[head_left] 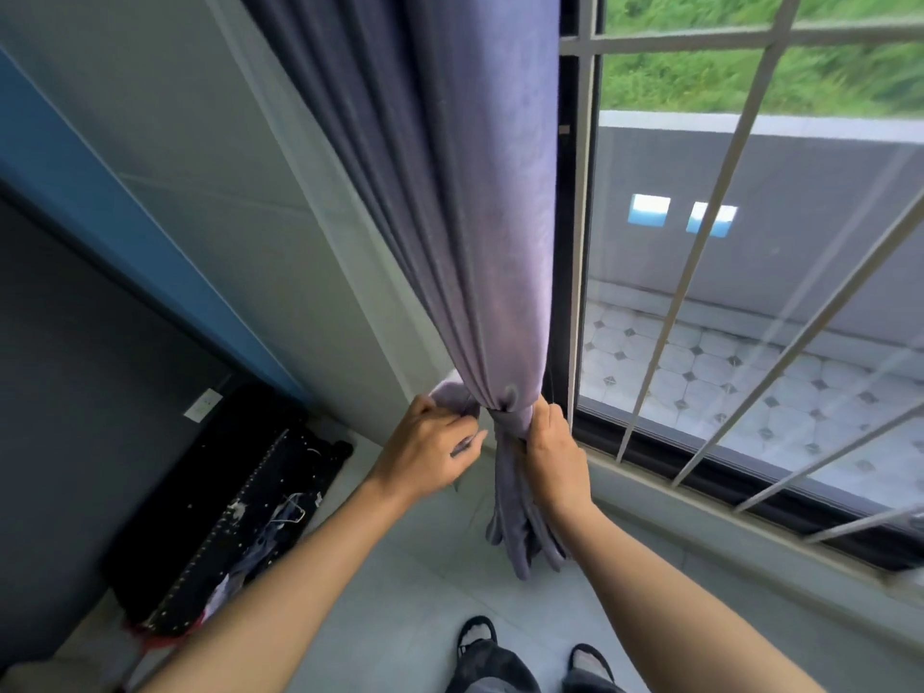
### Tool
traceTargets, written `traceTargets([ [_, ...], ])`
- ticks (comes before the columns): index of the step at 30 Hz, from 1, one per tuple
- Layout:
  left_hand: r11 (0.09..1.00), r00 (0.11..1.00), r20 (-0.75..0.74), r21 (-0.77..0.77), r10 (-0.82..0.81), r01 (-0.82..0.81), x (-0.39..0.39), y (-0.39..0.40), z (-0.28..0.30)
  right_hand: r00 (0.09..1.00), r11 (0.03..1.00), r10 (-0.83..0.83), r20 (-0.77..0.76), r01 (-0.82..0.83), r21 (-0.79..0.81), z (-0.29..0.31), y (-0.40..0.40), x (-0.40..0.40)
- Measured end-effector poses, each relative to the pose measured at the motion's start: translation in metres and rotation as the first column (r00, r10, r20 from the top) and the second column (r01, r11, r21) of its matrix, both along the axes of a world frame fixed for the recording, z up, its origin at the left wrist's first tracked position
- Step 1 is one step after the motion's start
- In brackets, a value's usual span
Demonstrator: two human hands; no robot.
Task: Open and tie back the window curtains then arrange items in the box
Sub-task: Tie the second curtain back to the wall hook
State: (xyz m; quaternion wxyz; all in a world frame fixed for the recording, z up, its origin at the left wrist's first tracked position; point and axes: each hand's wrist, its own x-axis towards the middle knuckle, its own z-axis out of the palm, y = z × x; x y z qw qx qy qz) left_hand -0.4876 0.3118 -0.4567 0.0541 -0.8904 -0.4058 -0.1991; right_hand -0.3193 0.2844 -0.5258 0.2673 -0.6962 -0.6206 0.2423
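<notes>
A purple-grey curtain [480, 202] hangs gathered into one bunch at the left side of the window [750, 242]. It is cinched at a narrow waist [507, 417], and its tail [520, 522] hangs below toward the floor. My left hand [430, 450] pinches a fold of the same cloth just left of the waist. My right hand [555, 450] grips the bunch on its right side at the waist. A dark open box [235, 497] with mixed items stands on the floor at lower left.
White metal bars [710, 232] cross the window, with a tiled balcony and grass outside. A grey window sill [700, 532] runs along the right. A blue and grey wall [150, 252] stands at left. My feet in sandals [530, 652] are on the pale floor tiles.
</notes>
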Motion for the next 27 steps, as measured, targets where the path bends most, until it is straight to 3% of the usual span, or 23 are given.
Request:
traceTargets([
  [3,0.990,0.993,0.011,-0.089,0.114,-0.112,-0.001,-0.015,-0.019,1.000,1.000,-0.005,0.020,0.005,-0.001,0.001,0.002,0.008],
  [9,0.958,0.944,0.196,-0.169,0.264,-0.233,0.017,-0.045,-0.040,0.999,0.999,0.048,-0.018,-0.048,0.002,0.001,0.005,0.014],
  [12,0.943,0.913,0.242,-0.127,0.329,-0.307,0.032,-0.052,-0.045,0.997,0.996,0.078,-0.028,-0.080,-0.045,0.002,0.009,0.017],
  [16,0.904,0.878,0.218,-0.050,0.426,-0.426,0.045,-0.053,-0.053,0.966,0.952,0.253,-0.044,-0.257,-0.163,0.019,0.021,0.028],
  [18,0.879,0.861,0.189,-0.025,0.472,-0.477,0.049,-0.055,-0.058,0.983,0.978,0.168,-0.074,-0.176,-0.115,0.033,0.022,0.033],
  [21,0.885,0.869,0.181,-0.022,0.461,-0.465,0.059,-0.058,-0.063,0.977,0.990,-0.118,-0.175,0.130,0.058,0.062,0.012,0.035],
  [27,0.925,0.911,0.200,0.051,0.360,-0.377,0.081,-0.066,-0.075,0.975,0.972,0.209,0.068,-0.200,-0.124,0.074,0.007,0.031],
])
